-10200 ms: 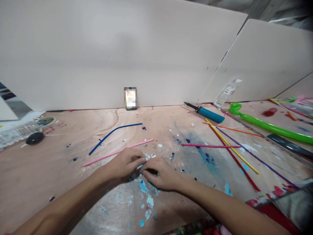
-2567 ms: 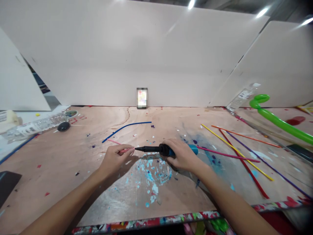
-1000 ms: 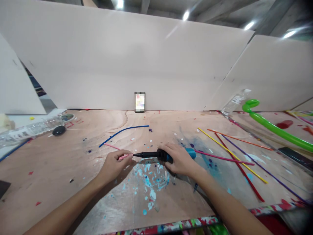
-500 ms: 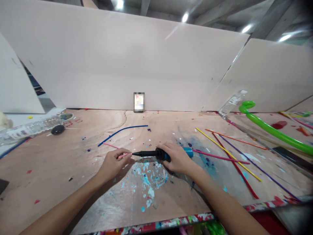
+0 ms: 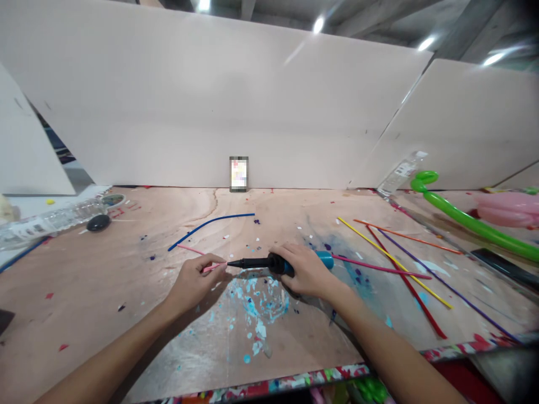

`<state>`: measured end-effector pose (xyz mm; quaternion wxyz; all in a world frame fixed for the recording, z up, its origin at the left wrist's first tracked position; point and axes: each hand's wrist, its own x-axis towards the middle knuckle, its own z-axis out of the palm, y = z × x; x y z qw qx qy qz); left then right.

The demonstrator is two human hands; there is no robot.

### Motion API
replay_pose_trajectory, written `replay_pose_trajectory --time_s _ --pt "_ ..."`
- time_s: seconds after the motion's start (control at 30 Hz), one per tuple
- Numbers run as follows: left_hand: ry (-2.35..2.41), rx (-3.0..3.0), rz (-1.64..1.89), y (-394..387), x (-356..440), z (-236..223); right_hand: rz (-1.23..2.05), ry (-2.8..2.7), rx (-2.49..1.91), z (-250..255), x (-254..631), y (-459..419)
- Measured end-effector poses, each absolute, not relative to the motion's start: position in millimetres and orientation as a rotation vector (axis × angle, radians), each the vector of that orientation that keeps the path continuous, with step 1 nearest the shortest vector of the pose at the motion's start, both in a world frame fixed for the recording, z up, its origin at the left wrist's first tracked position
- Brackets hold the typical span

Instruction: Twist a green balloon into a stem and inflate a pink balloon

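My left hand pinches a thin pink balloon, uninflated, whose far part trails out past the fingers to the upper left. Its mouth end meets the narrow black nozzle of a balloon pump; whether it is slipped over the tip I cannot tell. Wrapped round the pump's body is my right hand, with the blue end of the pump showing past it on the right. The pump lies level, just above the table. Behind my left hand a flat blue balloon curves across the wood.
Several uninflated balloons, among them a yellow one, lie crossed at the right. Beyond them are an inflated green balloon, a pink balloon and a plastic bottle. Another bottle lies left. A phone-like screen leans on the white partition.
An inflated pink balloon has come into view at the far right, behind the green one. Both hands and the pump stay almost still; the view has shifted slightly.
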<state>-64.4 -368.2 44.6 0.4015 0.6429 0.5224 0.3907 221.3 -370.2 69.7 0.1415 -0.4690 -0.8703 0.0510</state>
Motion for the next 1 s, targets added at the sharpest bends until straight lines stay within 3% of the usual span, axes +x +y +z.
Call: replay_pose_trajectory --time_s 1.0 --pt "1.342 1.841 0.829 -356.5 -72.4 40.7 0.172 -2.525 -1.366 65.0 221.9 -368.0"
